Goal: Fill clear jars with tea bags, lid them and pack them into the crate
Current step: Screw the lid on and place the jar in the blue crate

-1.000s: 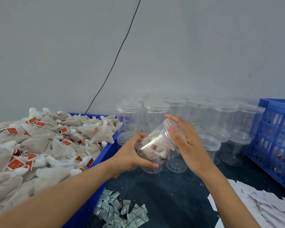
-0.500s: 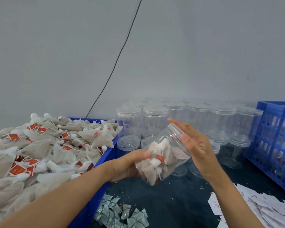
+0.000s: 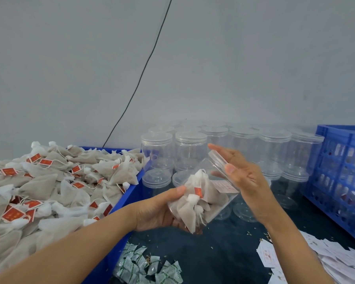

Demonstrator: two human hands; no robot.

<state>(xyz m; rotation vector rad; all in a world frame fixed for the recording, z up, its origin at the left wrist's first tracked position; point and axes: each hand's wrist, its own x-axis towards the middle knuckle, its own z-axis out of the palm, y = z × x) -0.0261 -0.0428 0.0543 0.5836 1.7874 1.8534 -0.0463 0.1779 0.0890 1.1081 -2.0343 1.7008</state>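
Open room: a bare dark strip of the desk (image 3: pixel 219 251) runs between the sachets and the paper slips, below the raised jar; the blue bin on the left and the blue crate on the right wall it in.
Edges: the blue bin (image 3: pixel 129 197) rim lies just beside the left wrist; the blue crate (image 3: pixel 340 181) stands at the right edge, well apart from the hands.
Writing: red tags on the tea bags and a pale slip inside the held jar carry print too small to read; the paper slips (image 3: pixel 307 257) at lower right show a small red mark, unreadable.
Held jar: the clear jar (image 3: pixel 205 193) is lifted above the desk, tilted with its lidded end up and right, packed with tea bags.
Left hand: the left hand (image 3: pixel 158 210) grips the jar's lower end, thumb over its side.
Right hand: the right hand (image 3: pixel 242 171) has straight fingers lying flat against the lid (image 3: pixel 218 160).
Bin contents: a heap of tea bags (image 3: pixel 55 185) with red tags.
Back row: empty lidded jars (image 3: pixel 244 144) stand against the wall, some stacked; loose lids lie before them.
Near edge: green-printed sachets (image 3: pixel 148 267) in a small pile.
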